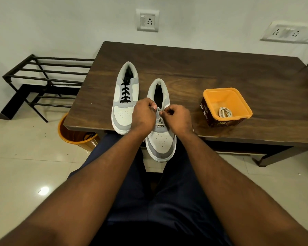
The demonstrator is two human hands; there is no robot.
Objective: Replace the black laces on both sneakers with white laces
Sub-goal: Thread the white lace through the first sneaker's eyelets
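Black metal rack (43, 80) stands on the floor, far left of both hands. Orange bucket (75, 137) sits under the table corner, below-left of the left hand; dark item inside, cannot tell what.

Left sneaker (125, 102) lies on the wooden table (220, 71), just left of and beyond the left hand, toe toward the person. Black lace (125, 92) is threaded through its eyelets.

Left hand (144, 115): fingers curled, pinching one end of the white lace (160, 121) above the right sneaker (160, 128). Right hand (178, 118): fingers curled, pinching the other end, close beside the left hand. Right sneaker lies under both hands, toe overhanging the near table edge. White lace is crossed through the lower eyelets only; upper part is hidden by the hands.

Orange tub (226, 107) stands on the table well right of the right hand, with a coiled white lace (225, 112) at the bottom.

Wall sockets (148, 20) are beyond the table.
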